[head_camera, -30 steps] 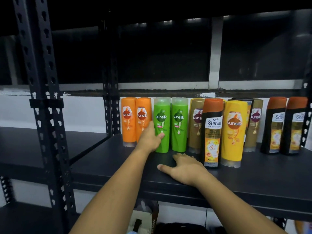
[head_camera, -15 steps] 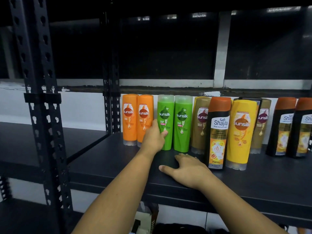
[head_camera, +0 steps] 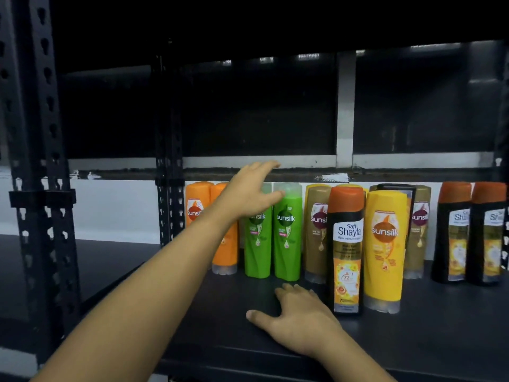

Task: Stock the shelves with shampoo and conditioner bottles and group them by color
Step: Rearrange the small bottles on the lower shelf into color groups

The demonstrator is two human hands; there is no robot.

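Nearest, low in the middle of the frame, the right hand lies palm-down on the black shelf board, fingers spread and straight, gripping nothing. Just to its right two bottles stand out in front of the row: a black Safi Shayla bottle with an orange cap and, close against it, a yellow Sunsilk bottle. Further in, the left hand hangs at centre frame, fingers stretched out and empty, in front of the tops of the orange Sunsilk pair and the green Sunsilk pair; whether it touches them I cannot tell. Along the back the row runs orange, green, then a gold Sunsilk bottle, and two more black Shayla bottles stand at the far right edge. The grouping looks partly done to me: oranges and greens are paired, but the front Shayla stands apart from its twins. The next move, I'd guess, calls for grasping a stray front bottle round its body and setting it beside its own colour without toppling its neighbours.
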